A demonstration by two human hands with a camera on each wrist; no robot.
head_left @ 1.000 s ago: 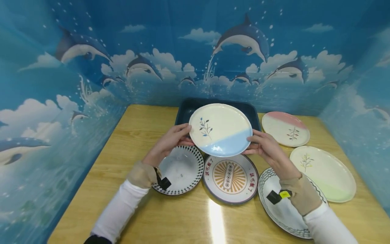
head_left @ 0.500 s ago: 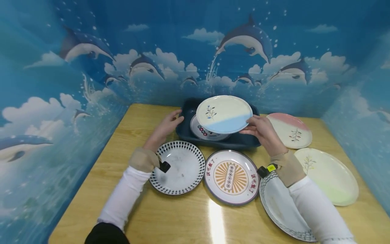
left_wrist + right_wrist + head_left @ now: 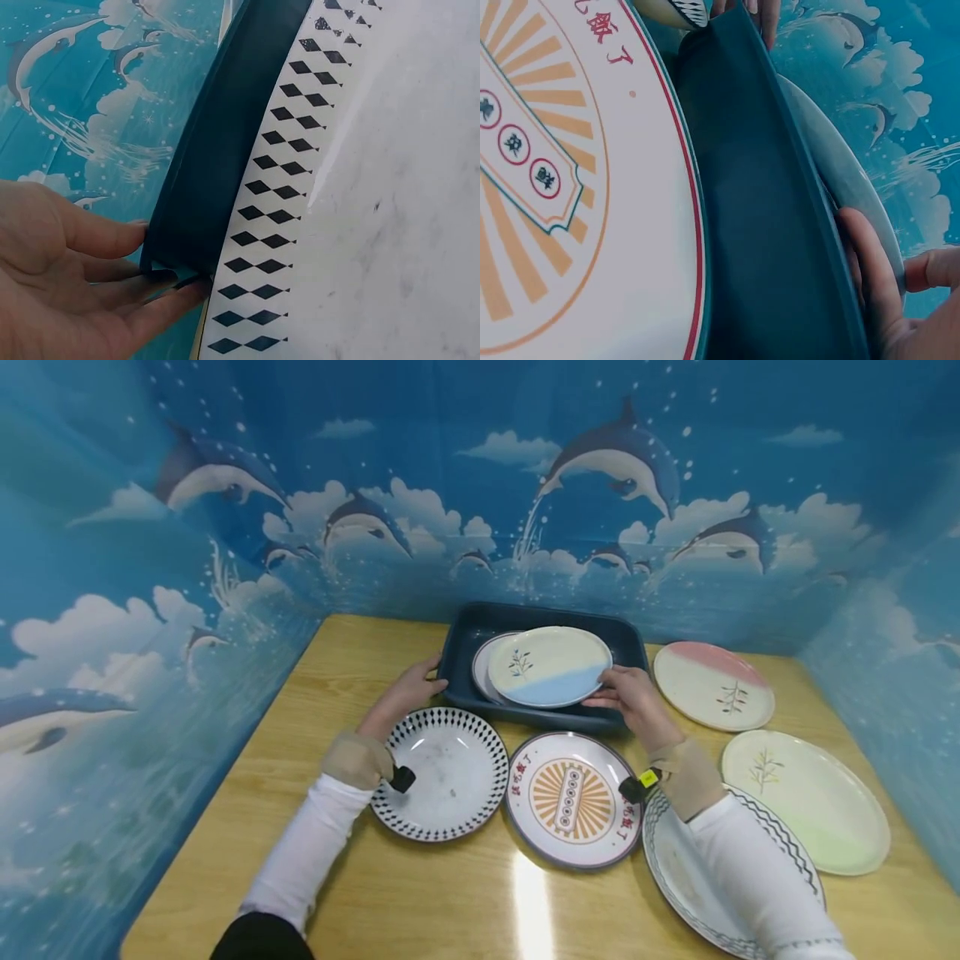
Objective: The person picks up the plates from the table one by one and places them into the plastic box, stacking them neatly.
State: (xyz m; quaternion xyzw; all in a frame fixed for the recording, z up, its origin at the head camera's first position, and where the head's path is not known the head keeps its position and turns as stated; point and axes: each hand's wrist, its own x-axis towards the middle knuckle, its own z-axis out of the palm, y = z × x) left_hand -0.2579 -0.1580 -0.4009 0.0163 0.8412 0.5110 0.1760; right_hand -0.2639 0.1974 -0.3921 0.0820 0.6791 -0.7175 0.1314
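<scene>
Cream-and-blue plate: inside dark tray at back of worktop, lying partly over another plate, right edge pinched in grip of right hand. Left hand: fingers straight against tray's left corner, steadying, clasping nothing. Step in hand, by judgement: setting plate down onto stack. Next move calls for releasing right edge gently and withdrawing over tray rim. Nearby on worktop: diamond-rimmed plate, sunburst plate, pink-topped plate, green-tinted plate.

Head high; wrists close, tray shared
</scene>
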